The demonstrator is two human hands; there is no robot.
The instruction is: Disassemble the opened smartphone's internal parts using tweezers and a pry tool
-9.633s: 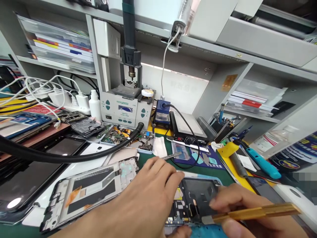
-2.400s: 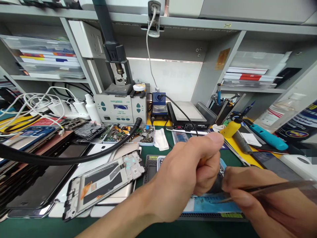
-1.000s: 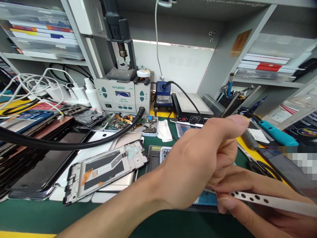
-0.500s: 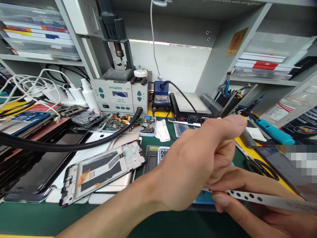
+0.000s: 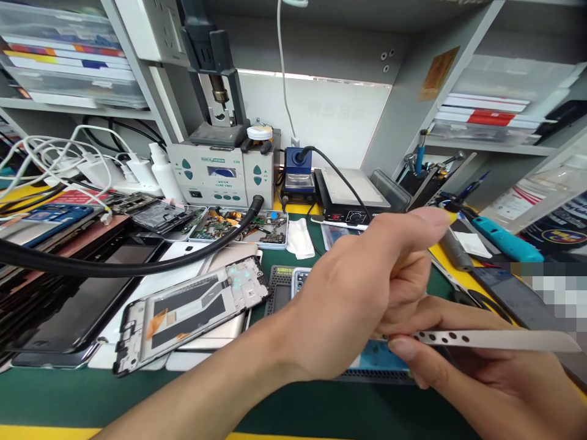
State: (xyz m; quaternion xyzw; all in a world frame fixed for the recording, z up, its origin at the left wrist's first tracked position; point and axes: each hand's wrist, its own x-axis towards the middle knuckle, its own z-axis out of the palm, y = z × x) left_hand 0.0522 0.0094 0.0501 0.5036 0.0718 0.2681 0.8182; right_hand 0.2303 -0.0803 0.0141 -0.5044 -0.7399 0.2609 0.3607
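My right hand (image 5: 486, 379) pinches a thin flat metal pry blade (image 5: 513, 341) between thumb and fingers. A row of small holes marks the blade near my fingers, and its plain rounded end points right. Stretched across from the lower left, my left hand (image 5: 353, 293) is closed, thumb on top and fingers curled; what it holds, if anything, is hidden. Its knuckles are close to my right fingertips. Partly covered under both hands are a blue work pad (image 5: 378, 356) and a dark perforated holder (image 5: 279, 284) with a phone part (image 5: 300, 278) on it.
An open phone frame (image 5: 197, 311) lies on other phones at left. A black hose (image 5: 137, 269) curves over them from the hot-air station (image 5: 220, 177). Behind my hands stand a soldering stand (image 5: 299, 177) and a hot plate (image 5: 353, 189). Scissors (image 5: 477, 299) lie at right.
The blade has swung, its far end now raised and more level, showing its rounded tip. Both hands have shifted slightly left.
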